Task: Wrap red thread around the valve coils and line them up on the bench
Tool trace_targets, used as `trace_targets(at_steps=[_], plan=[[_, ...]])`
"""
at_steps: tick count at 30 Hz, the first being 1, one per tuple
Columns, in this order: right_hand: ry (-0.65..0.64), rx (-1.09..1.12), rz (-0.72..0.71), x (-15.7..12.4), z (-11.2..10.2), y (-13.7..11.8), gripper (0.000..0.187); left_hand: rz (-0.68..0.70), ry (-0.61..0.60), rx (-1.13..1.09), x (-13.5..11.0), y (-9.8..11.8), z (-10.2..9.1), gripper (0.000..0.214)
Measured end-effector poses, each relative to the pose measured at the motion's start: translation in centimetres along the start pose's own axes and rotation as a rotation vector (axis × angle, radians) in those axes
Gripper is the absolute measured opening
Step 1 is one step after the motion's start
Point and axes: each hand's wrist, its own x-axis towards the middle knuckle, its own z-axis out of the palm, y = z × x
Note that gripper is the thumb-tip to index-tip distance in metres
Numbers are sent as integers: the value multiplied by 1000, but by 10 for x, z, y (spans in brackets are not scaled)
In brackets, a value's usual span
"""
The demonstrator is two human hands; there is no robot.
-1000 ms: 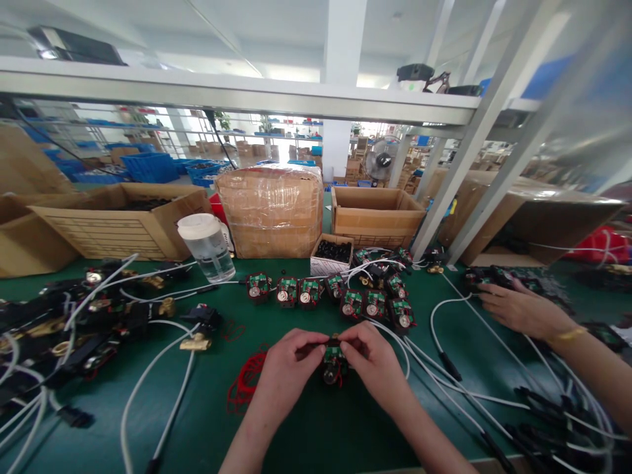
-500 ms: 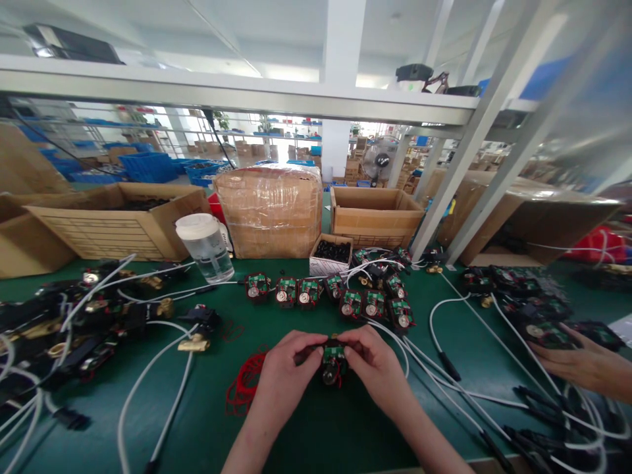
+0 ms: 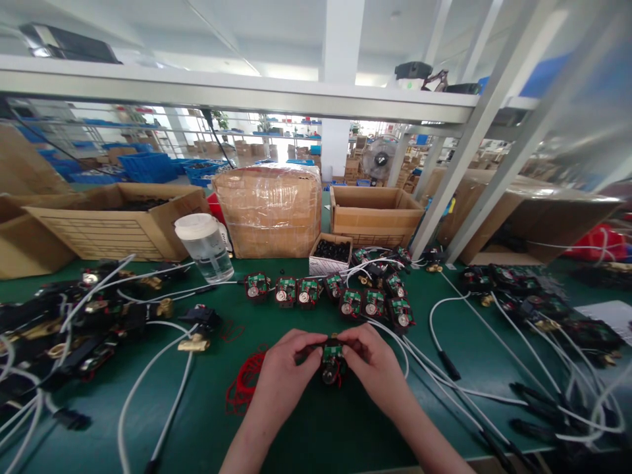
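Note:
Between both hands, low over the green bench, is a small black housing with a green circuit board (image 3: pixel 332 353) and a round metal part at its near end. My left hand (image 3: pixel 291 362) pinches its left side with thumb and forefinger. On the opposite side, my right hand (image 3: pixel 368 359) grips the same unit in the same way. Fingertips cover its far edge. Beside my left wrist lies a bundle of red rubber rings (image 3: pixel 245 383). Beyond my hands, several similar circuit-board units (image 3: pixel 306 293) stand in a row.
Valve units with brass fittings and white cables (image 3: pixel 64 329) crowd the left side. White cables (image 3: pixel 459 395) run across the right. A water jug (image 3: pixel 205 247), a wrapped carton (image 3: pixel 269 214), an open box (image 3: pixel 375 214) and a small box of black parts (image 3: pixel 332 253) line the back.
At the far right, another person's hand that was on a circuit-board unit has left the view, and cables there have shifted. My own hands stay almost still on the unit.

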Motion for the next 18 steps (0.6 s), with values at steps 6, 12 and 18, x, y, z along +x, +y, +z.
trace_targets(at_steps=[6,12,18], plan=[[19,-58,-7,2,-1,-9,15,-12,-1,-9,0,-1,1,23],[10,-166,-33,16,8,-20,8,-19,2,-18,-1,1,0,24],[-20,-143,-9,21,14,-21,8,-51,-74,-98,-3,0,-9,29]])
